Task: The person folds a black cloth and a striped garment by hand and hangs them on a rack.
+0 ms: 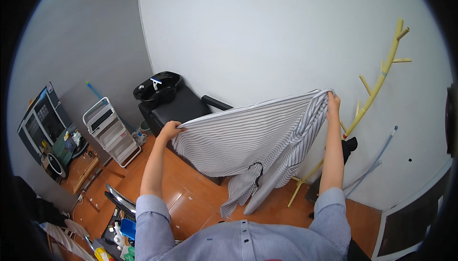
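A grey-and-white striped hairdressing cape (238, 132) is stretched out in front of me, its top edge running taut between my hands. My left hand (171, 130) is closed on one upper corner, near the black shampoo chair. Higher up, my right hand (333, 104) grips the opposite corner, where the cloth bunches into folds. Below, the cape hangs loose in two trailing ends, with a black band (259, 174) showing among the folds. Part of the chair is hidden behind the fabric.
A black shampoo chair (176, 111) with a basin (162, 85) stands against the wall. To its left is a white tiered trolley (112, 132). A yellow branch-shaped coat stand (377, 89) rises at right. Salon supplies (117, 237) lie at lower left, beside a chrome bar (119, 201).
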`<act>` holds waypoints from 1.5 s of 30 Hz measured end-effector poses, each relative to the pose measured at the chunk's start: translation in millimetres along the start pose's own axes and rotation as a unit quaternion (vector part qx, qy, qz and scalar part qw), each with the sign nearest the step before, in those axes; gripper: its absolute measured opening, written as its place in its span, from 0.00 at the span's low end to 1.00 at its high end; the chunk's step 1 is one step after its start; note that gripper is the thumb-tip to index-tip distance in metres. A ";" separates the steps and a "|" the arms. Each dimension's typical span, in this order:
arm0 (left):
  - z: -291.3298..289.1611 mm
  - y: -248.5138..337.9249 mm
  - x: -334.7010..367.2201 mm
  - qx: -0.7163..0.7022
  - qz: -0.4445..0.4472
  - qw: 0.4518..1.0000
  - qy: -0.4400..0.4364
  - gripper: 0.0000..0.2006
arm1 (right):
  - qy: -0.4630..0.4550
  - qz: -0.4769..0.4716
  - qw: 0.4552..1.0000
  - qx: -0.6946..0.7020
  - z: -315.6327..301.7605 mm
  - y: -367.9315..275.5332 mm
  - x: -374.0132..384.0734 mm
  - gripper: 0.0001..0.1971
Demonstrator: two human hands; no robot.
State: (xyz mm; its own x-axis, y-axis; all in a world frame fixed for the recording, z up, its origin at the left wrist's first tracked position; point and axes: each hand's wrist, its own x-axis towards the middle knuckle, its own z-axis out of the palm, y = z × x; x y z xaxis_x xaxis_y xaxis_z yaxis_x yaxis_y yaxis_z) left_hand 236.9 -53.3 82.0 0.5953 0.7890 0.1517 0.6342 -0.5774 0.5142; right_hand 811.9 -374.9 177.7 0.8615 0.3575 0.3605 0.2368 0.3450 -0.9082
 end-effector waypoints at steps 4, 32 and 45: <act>-1.1 -12.5 16.4 -0.104 -0.013 0.993 -0.048 0.14 | 0.028 -0.072 0.979 -0.191 -19.7 6.3 0.4 0.15; 128.8 360.7 93.2 -0.212 0.194 0.956 0.060 0.12 | -0.167 -0.181 0.774 -0.584 -91.3 -41.5 -70.4 0.10; 183.0 404.4 180.3 -0.406 0.047 0.886 0.220 0.11 | -0.158 0.016 0.895 -0.418 -238.8 -35.7 -29.1 0.16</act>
State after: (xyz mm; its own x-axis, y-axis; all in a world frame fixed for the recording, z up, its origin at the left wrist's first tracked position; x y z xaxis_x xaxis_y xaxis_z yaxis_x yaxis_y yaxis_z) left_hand 690.9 -183.0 162.8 0.2639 0.8543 0.4478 -0.0782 -0.4438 0.8927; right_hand 885.6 -604.9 148.9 0.7351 0.6288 0.2535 0.5809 -0.3914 -0.7137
